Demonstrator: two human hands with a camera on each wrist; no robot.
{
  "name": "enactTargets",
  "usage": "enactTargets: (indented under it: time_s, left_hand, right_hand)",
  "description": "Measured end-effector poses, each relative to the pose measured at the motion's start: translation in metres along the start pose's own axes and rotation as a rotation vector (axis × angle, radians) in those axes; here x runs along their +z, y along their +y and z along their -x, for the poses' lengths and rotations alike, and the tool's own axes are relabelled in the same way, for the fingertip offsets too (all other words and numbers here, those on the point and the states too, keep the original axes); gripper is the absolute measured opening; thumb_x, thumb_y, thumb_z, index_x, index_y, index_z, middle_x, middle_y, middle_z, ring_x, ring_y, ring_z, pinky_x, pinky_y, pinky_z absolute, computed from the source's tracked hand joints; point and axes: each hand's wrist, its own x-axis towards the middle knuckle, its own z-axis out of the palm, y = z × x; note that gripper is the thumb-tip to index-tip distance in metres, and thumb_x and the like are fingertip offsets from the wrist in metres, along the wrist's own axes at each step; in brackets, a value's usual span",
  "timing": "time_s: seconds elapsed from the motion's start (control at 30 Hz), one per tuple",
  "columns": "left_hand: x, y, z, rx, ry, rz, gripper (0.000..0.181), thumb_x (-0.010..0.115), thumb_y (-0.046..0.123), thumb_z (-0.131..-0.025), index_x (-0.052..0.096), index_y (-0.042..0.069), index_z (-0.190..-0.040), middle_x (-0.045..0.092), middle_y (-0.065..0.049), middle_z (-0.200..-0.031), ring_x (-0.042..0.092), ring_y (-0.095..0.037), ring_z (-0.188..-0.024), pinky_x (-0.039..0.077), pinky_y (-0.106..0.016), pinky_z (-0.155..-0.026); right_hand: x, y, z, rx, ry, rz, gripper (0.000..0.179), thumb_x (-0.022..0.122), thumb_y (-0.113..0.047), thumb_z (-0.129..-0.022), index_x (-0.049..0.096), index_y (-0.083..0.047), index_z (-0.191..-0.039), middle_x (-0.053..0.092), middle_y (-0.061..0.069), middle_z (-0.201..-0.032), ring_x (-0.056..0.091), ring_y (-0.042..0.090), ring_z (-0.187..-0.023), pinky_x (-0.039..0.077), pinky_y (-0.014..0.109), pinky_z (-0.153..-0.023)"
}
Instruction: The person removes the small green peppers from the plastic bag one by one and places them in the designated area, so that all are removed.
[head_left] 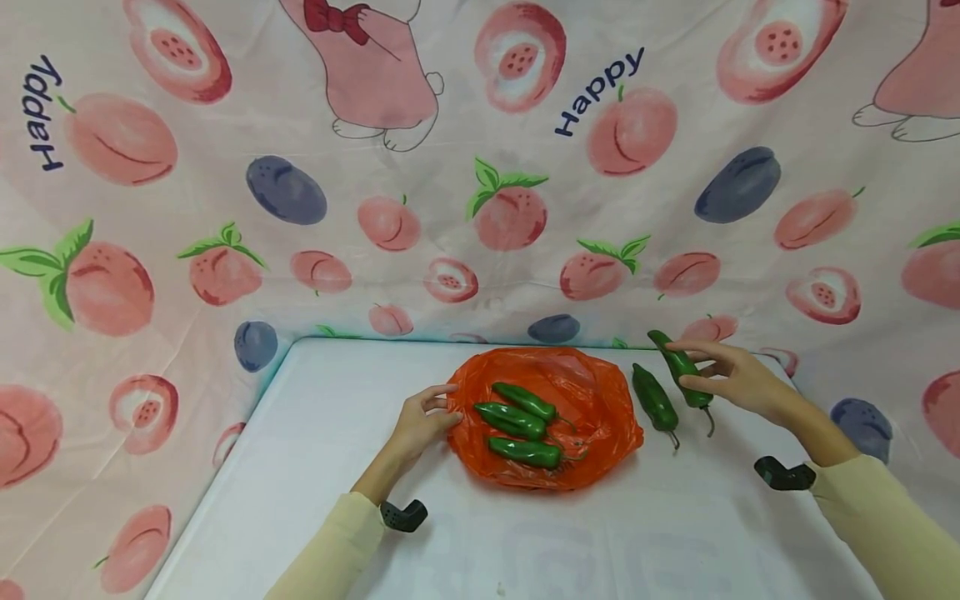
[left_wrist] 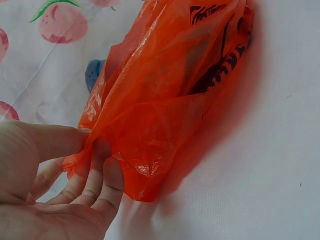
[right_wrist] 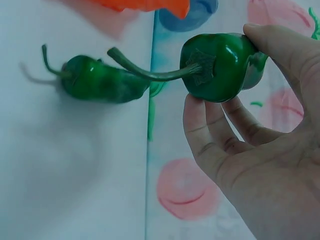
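An orange-red plastic bag lies spread on the white table with several green peppers on it. My left hand pinches the bag's left edge; in the left wrist view, thumb and fingers close on the thin plastic. My right hand holds a green pepper between thumb and fingers, its curved stem toward me. The right wrist view shows this pepper lifted above the table. Another green pepper lies on the table between the bag and the right hand.
The white table ends at the back against a hanging cloth printed with peaches and plums. Black devices are strapped at both wrists, over cream sleeves.
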Motion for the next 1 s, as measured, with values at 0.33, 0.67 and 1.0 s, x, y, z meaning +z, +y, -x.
enactTargets:
  time_s: [0.33,0.67,1.0]
  left_hand:
    - [0.0,0.003,0.0,-0.009,-0.006,0.012,0.048,0.073,0.0,-0.091,0.063,0.006,-0.137,0.064,-0.016,-0.106,0.065,-0.018,-0.076,0.06,-0.038,-0.073]
    - [0.001,0.001,0.0,-0.014,0.005,0.017,0.048,0.073,-0.002,-0.091,0.062,0.005,-0.138,0.063,-0.017,-0.106,0.066,-0.018,-0.077,0.06,-0.034,-0.071]
    - [0.0,0.002,0.0,-0.006,0.001,0.018,0.049,0.073,-0.002,-0.09,0.063,0.006,-0.138,0.064,-0.016,-0.106,0.066,-0.018,-0.077,0.06,-0.036,-0.073]
  right_hand:
    - [-0.001,0.022,0.007,0.035,0.033,0.025,0.057,0.072,-0.027,-0.098,0.053,-0.013,-0.149,0.053,0.024,-0.145,0.061,0.046,-0.117,0.054,0.064,-0.089]
    - [0.002,0.037,0.009,0.079,0.037,0.0,0.06,0.07,-0.031,-0.099,0.049,-0.013,-0.152,0.047,0.027,-0.148,0.058,0.05,-0.12,0.052,0.066,-0.09]
    - [0.015,0.061,0.005,0.129,0.046,-0.055,0.063,0.072,-0.034,-0.097,0.049,-0.013,-0.152,0.049,0.027,-0.146,0.059,0.047,-0.118,0.057,0.057,-0.087]
